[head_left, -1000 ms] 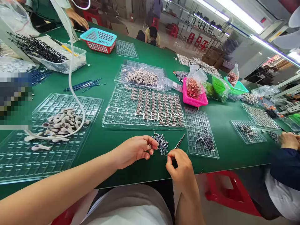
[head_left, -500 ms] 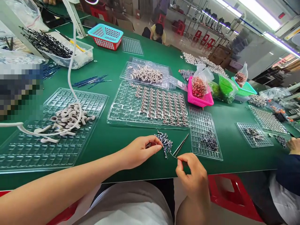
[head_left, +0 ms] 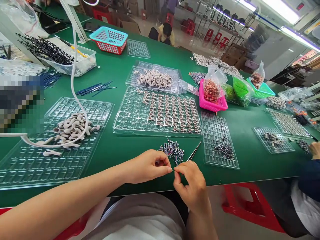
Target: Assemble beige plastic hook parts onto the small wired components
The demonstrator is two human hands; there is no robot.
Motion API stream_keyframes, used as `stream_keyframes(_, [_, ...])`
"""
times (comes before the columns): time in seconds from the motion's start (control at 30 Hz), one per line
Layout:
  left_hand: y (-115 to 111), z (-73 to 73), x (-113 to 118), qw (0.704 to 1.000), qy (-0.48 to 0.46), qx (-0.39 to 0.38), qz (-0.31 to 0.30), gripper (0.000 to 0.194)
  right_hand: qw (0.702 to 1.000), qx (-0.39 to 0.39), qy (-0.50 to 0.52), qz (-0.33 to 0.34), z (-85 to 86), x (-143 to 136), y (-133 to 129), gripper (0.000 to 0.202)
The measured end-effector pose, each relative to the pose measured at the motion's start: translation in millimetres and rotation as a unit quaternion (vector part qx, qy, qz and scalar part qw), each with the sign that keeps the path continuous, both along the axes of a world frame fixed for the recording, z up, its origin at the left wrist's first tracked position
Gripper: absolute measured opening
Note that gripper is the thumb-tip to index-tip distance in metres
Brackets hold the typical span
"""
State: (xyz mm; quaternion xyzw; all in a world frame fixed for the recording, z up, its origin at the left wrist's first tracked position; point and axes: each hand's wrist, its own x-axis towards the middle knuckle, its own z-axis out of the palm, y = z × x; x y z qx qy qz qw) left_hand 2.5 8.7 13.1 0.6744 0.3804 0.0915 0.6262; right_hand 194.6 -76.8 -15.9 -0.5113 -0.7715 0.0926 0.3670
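My left hand [head_left: 151,166] is closed, thumb and forefinger pinched together above the table's near edge. Directly beside it, my right hand [head_left: 192,181] is also pinched, its fingertips almost meeting the left ones. A thin wire [head_left: 173,171] shows between the two pinches; whatever part it belongs to is too small to make out. Just behind the fingers lies a pile of small dark-blue parts with thin wire leads [head_left: 172,148]. Metal tweezers [head_left: 195,151] rest on the green table, right of that pile, partly hidden behind my right hand.
Beyond my hands lies a clear tray partly filled with grey earphone shells [head_left: 172,111]. A tray with loose shells [head_left: 72,128] is at left, crossed by a white cable [head_left: 73,73]. At right are a tray of dark parts [head_left: 223,148] and a pink basket [head_left: 212,106]. A co-worker's hand [head_left: 314,150] shows far right.
My right hand has moved left, away from the tweezers, up to my left fingertips. More of the wired-parts pile shows to the left. The left hand stays nearly in place.
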Motion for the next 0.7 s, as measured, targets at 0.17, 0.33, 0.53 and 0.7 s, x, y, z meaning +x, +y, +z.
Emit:
stream_keyframes(0.17, [0.9, 0.6, 1.4, 0.999, -0.017, -0.042, 0.03, 0.026, 0.999, 0.023, 0.04, -0.009, -4.1, -2.5, 0.3, 0.022])
stream_keyframes(0.33, [2.1, 7.1, 2.2, 0.992, -0.048, -0.098, 0.06, 0.025, 0.996, 0.03, 0.077, -0.024, -8.7, -2.1, -1.4, 0.025])
stream_keyframes(0.53, [1.9, 3.1, 0.8, 0.982, -0.083, -0.148, 0.077, 0.025, 0.995, 0.03, 0.095, -0.018, -11.6, -3.8, -0.7, 0.024])
stream_keyframes(0.7, [2.2, -1.4, 0.4, 0.97, -0.117, -0.198, 0.078, 0.03, 0.991, 0.005, 0.135, -0.014, -14.1, -7.3, -0.7, 0.02])
